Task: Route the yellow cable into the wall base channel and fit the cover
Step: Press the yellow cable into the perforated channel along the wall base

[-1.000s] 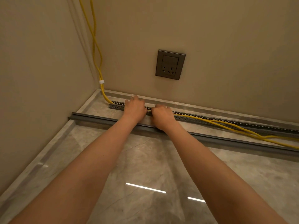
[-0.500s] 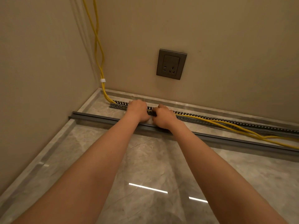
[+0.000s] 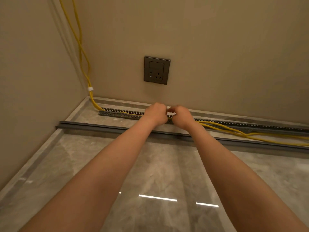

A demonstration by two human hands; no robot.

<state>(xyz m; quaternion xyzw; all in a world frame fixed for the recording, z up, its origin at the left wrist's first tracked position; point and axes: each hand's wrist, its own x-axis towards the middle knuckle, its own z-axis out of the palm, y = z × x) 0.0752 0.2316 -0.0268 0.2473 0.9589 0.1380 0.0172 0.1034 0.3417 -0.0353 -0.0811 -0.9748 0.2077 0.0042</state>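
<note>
The yellow cable [image 3: 81, 52] drops down the wall corner, held by a white clip [image 3: 90, 88], and bends into the grey slotted channel [image 3: 117, 113] lying along the wall base. To the right, loose yellow strands [image 3: 234, 131] lie outside the channel on the floor. My left hand [image 3: 156, 113] and my right hand [image 3: 181, 117] sit side by side over the channel with curled fingers on the cable; the fingertips are hidden. The long grey cover [image 3: 100, 127] lies on the floor, parallel to the channel and nearer to me.
A dark wall socket [image 3: 156, 70] sits on the wall above my hands. A raised marble skirting ledge [image 3: 234, 115] runs along both walls. The glossy marble floor [image 3: 158, 173] stretches toward me under my forearms.
Both hands have shifted to the right along the channel and drawn closer together, so more of the channel's left part shows with the cable in it.
</note>
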